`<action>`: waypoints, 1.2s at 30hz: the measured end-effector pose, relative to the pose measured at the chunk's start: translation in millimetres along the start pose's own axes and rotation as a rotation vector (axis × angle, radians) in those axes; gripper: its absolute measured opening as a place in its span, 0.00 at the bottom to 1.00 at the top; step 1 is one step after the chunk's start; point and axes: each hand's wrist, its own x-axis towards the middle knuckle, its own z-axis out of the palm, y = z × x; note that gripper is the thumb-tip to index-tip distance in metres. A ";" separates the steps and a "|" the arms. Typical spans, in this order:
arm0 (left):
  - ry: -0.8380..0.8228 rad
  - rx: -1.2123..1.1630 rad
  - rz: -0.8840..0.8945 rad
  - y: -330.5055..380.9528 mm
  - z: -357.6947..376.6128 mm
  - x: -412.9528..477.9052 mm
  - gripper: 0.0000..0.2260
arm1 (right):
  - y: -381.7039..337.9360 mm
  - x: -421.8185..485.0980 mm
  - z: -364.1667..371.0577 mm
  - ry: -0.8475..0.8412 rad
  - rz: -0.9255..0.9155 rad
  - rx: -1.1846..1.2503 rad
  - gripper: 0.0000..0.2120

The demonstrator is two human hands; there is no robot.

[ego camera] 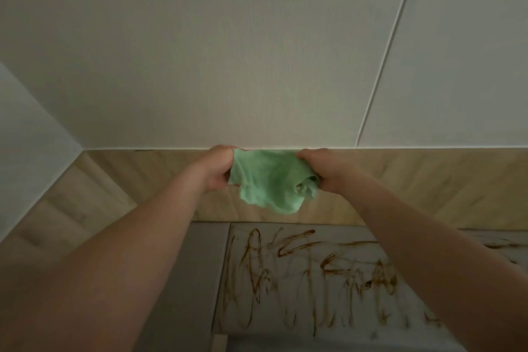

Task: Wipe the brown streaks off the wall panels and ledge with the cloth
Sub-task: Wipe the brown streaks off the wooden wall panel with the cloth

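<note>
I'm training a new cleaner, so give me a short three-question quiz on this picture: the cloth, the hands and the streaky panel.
1. True or false: the green cloth is gripped by both the left hand and the right hand.
2. Where are the brown streaks?
A) on the pale wall above the ledge
B) on the panel below the wooden ledge
C) on the cloth
3. Short answer: is the cloth touching the streaks?

Key: 1 true. 2 B. 3 No, it is held up in front of the ledge, apart from them.
</note>
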 end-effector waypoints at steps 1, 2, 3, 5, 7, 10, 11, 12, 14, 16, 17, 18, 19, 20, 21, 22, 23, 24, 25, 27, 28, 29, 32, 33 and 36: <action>-0.042 -0.008 -0.009 -3.3 13.0 0.7 0.14 | -0.9 0.2 3.7 -0.053 0.020 0.058 0.20; -0.093 -0.051 -0.012 -6.7 25.6 2.6 0.14 | -2.0 0.7 4.0 -0.127 0.051 0.102 0.25; -0.147 -0.130 -0.015 -10.4 34.8 4.7 0.15 | -3.2 0.7 3.2 -0.209 0.089 0.120 0.31; -0.248 -0.288 -0.018 -16.4 48.5 8.3 0.22 | -2.8 4.8 -3.2 -0.353 0.144 0.128 0.42; -0.305 -0.277 -0.009 -22.1 62.0 16.3 0.24 | -1.5 7.6 -17.0 -0.434 0.190 0.149 0.48; -0.173 -0.093 0.008 -30.7 82.7 34.7 0.20 | 1.8 12.4 -39.7 -0.388 0.200 0.179 0.47; -0.105 -0.068 0.001 -33.7 84.6 40.6 0.20 | 3.1 14.0 -44.0 -0.309 0.184 0.170 0.44; -0.041 -0.060 -0.006 -35.7 89.9 47.2 0.21 | 7.2 18.6 -53.0 -0.210 0.165 0.172 0.40; 0.063 -0.018 -0.006 -38.4 93.6 56.8 0.22 | 21.1 29.3 -66.1 -0.010 0.129 0.171 0.31; 0.148 0.068 -0.011 -34.5 98.8 60.1 0.22 | 43.0 41.2 -69.2 0.085 0.102 0.122 0.23; 0.167 0.121 -0.016 -31.5 103.4 59.6 0.21 | 55.0 44.1 -64.0 0.075 0.096 0.116 0.22; 0.155 0.152 -0.026 -30.2 109.4 58.7 0.20 | 66.5 46.9 -55.7 0.039 0.104 0.143 0.24; 0.104 0.156 -0.050 -30.1 115.3 58.9 0.18 | 76.7 49.7 -44.7 -0.013 0.126 0.237 0.27; 0.023 0.130 -0.081 -29.7 122.2 57.5 0.18 | 85.1 50.7 -32.8 -0.073 0.146 0.377 0.31; -0.064 0.117 -0.129 -31.6 126.2 58.3 0.18 | 92.6 52.9 -21.1 -0.121 0.169 0.534 0.34; -0.126 0.123 -0.164 -33.9 128.5 59.3 0.19 | 99.5 56.3 -12.9 -0.128 0.204 0.654 0.35; -0.141 0.170 -0.180 -36.3 126.8 63.5 0.21 | 106.6 61.7 -5.9 -0.095 0.241 0.750 0.36; -0.131 0.263 -0.167 -35.6 123.1 67.0 0.22 | 114.9 68.1 -0.8 -0.041 0.272 0.810 0.35; -0.108 0.436 -0.121 -34.8 113.4 74.1 0.20 | 122.0 75.7 5.1 0.020 0.301 0.856 0.35; -0.019 0.850 0.020 -36.3 87.3 89.8 0.16 | 129.8 88.6 9.7 0.149 0.315 0.903 0.33; 0.019 0.976 0.084 -38.7 69.6 100.7 0.15 | 134.1 98.1 11.8 0.212 0.305 0.909 0.31; 0.041 1.052 0.144 -38.9 53.4 108.0 0.14 | 134.0 103.5 9.8 0.282 0.285 0.884 0.29; 0.085 1.298 0.381 -45.9 -1.9 139.4 0.15 | 128.5 126.4 5.5 0.479 0.208 0.839 0.24; 0.104 1.378 0.446 -50.2 -16.6 147.7 0.17 | 122.5 134.2 4.0 0.523 0.187 0.864 0.23; 0.152 1.509 0.524 -74.2 -61.4 170.1 0.27 | 105.6 172.5 20.4 0.594 0.090 0.900 0.21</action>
